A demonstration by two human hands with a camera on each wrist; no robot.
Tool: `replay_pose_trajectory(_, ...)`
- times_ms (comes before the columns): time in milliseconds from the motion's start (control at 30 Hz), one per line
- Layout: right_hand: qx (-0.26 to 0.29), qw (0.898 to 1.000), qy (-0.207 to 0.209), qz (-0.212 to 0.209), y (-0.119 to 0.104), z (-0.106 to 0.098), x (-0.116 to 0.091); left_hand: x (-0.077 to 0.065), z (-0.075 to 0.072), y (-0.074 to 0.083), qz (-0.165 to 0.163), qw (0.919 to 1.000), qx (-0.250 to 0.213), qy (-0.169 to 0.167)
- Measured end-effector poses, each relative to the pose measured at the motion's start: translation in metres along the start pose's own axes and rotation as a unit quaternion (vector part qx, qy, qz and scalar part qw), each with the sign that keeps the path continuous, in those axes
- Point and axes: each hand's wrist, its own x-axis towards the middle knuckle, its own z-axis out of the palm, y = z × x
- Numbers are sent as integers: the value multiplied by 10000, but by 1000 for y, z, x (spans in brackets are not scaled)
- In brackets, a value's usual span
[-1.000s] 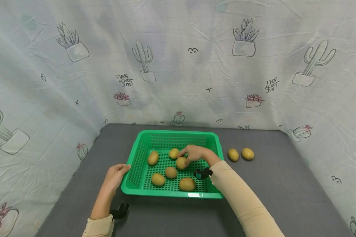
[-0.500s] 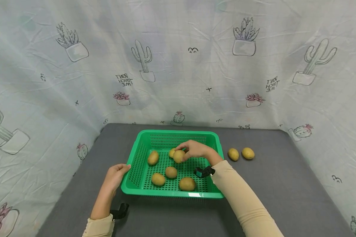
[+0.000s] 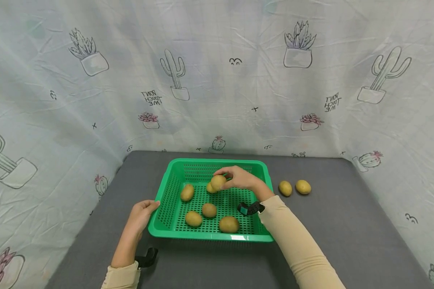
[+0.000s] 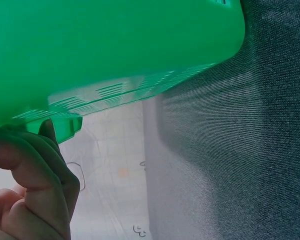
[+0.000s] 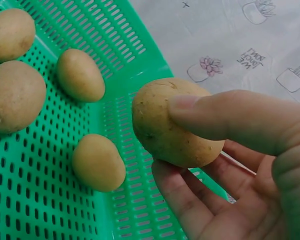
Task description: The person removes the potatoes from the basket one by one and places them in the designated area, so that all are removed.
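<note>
My right hand (image 3: 240,178) pinches a yellow potato (image 3: 218,182) between thumb and fingers, raised over the back half of the green basket (image 3: 209,237). In the right wrist view that potato (image 5: 155,120) shows whole apart from where the thumb lies across it. Beneath it in the head view, a smaller potato (image 3: 210,188) is partly covered. Several others lie on the slotted floor, among them a large brown one (image 3: 229,224) near the front wall. At the basket's left rim my left hand (image 3: 142,212) grips the edge, with curled fingers (image 4: 45,175) below it in the left wrist view.
Two more potatoes, one (image 3: 285,188) beside the other (image 3: 303,187), lie on the grey table cloth (image 3: 332,224) right of the basket. A pale curtain (image 3: 209,80) with cactus drawings hangs behind and at both sides.
My right hand has taken the potato up off the basket floor, moving it up and slightly left, over a smaller one. The left hand keeps its grip on the rim.
</note>
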Motion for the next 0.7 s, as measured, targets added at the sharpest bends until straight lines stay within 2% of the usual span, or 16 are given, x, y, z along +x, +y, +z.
replay_pose_trajectory(300,209,9997,153,-44,-1,-1,-1,0,0,0,25,9999,61,-109)
replay_pose_trajectory(700,383,9971,646,-85,-6,-5,-6,0,-1,0,16,9999,18,-139)
